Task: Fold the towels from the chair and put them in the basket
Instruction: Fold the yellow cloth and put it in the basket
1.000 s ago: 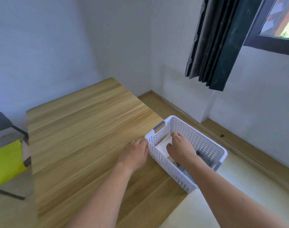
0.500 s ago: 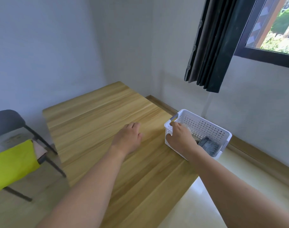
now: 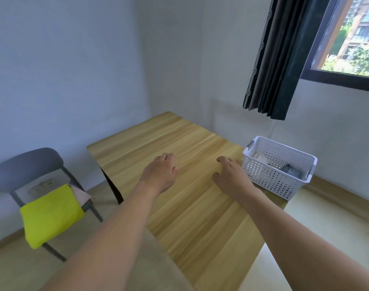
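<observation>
Hovering empty and loosely open, both hands [image 3: 161, 175] [image 3: 232, 175] sit between chair towels [image 3: 50, 215] and, seemingly part-filled, basket [image 3: 279, 164]

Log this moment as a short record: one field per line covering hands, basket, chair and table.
left hand: open, empty, above the table
right hand: open, empty, just beside the basket, not in it
basket: white, perforated, at the table's right edge; holds a white folded towel and a dark grey one
chair: grey, left of the table; a yellow towel lies over the seat with a beige towel beneath it
table: wooden, nothing being folded on it
</observation>
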The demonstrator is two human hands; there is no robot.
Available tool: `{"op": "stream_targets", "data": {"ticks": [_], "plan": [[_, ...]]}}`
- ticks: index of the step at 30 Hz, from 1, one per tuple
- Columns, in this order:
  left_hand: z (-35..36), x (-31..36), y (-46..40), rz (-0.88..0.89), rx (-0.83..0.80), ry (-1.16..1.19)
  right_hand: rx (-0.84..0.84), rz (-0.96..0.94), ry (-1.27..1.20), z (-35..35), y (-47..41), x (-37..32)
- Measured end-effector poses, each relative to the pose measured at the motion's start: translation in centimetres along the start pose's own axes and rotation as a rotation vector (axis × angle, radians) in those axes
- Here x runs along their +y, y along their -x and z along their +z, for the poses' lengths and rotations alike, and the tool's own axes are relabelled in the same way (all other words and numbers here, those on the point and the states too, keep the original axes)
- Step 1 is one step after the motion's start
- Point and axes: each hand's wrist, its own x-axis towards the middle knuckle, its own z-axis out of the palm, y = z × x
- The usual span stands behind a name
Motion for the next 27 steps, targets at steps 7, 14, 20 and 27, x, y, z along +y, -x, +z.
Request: {"op": "stream_targets", "data": {"ticks": [7,14,20,27], "plan": [[-2.7,-5.4,3.0,0.012,0.040,0.026,0.005,0.007,-0.036,2.0,1.5,-5.1],[-5.4,-15.4,5.8,0.051,0.065,0.063,0.027,-0.013,-0.015,7.3,2.8,-15.6],[-7.7,-25.6,7.8,0.062,0.020,0.085,-0.017,-0.009,-0.035,13.1,3.1,-25.9],[-10.0,-35.9,8.4,-0.046,0.056,0.059,-0.035,-0.026,-0.033,17.4,0.6,-32.0]]}}
